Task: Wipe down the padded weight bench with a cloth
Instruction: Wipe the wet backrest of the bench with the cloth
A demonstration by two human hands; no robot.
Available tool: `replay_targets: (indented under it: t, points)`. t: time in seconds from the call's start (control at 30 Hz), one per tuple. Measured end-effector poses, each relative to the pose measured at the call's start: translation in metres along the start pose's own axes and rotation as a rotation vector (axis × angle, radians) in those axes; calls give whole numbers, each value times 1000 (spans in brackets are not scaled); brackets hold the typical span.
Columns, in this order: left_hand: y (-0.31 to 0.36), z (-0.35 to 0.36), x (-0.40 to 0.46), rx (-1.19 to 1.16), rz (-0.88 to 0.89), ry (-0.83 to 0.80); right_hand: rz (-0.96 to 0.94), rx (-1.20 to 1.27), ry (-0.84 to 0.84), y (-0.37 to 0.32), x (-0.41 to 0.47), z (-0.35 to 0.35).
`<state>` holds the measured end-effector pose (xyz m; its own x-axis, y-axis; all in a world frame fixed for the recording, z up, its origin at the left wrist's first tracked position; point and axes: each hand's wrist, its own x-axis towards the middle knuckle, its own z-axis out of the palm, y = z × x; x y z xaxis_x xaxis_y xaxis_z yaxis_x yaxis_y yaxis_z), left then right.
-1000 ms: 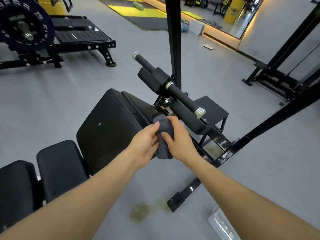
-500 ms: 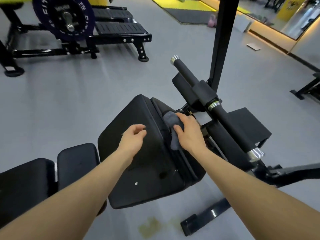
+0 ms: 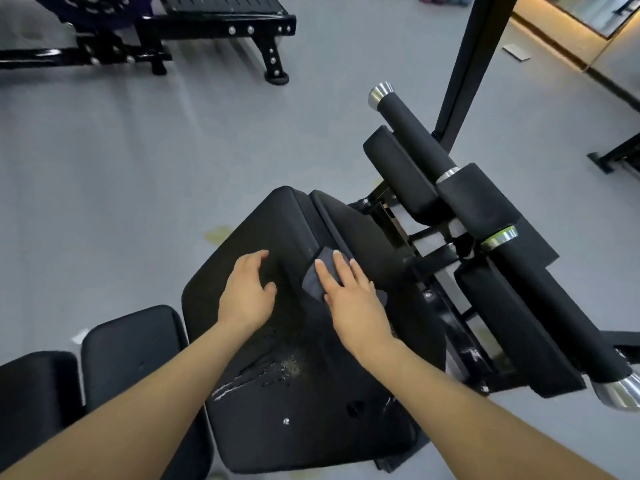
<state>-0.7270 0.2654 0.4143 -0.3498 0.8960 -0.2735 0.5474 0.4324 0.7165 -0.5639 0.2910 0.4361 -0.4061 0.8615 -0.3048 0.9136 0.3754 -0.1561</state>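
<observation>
The black padded bench pad [image 3: 301, 393] fills the middle of the head view, with scuffs and specks on its worn surface. A small dark grey cloth [image 3: 314, 280] lies flat on the pad near its far right edge. My right hand [image 3: 353, 299] presses down on the cloth with fingers spread flat over it. My left hand [image 3: 247, 294] rests on the pad just left of the cloth, fingers apart and holding nothing. Most of the cloth is hidden under my right hand.
Black foam rollers with chrome end caps [image 3: 485, 216] stand right of the pad on a black frame. Two smaller black pads [image 3: 131, 355] sit at the lower left. Another black machine [image 3: 221, 26] stands far left on the grey floor. A black upright post [image 3: 471, 64] rises behind.
Both hands held the bunched cloth a second ago. My left hand let go and settled on the pad; my right hand flattened the cloth onto the pad. The view moved closer over the pad.
</observation>
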Motion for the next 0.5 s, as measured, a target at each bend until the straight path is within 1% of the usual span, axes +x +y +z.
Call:
replay_targets:
  t: [0.1,0.2,0.37,0.43,0.5]
  points:
    - [-7,3,20,40,33,-38,-73,-42,-4,-9,28,-5]
    - [-15,6,35,60,17,-90,-113,-47,13,-14,60,-8]
    - [-27,6,41,135,67,-81,-156,8,66,-22,109,-15]
    - [-30,7,42,146,81,-85,-173,20,88,-17,103,-12]
    - [-32,8,41,127,84,-94,-204,-10,101,-7,75,-3]
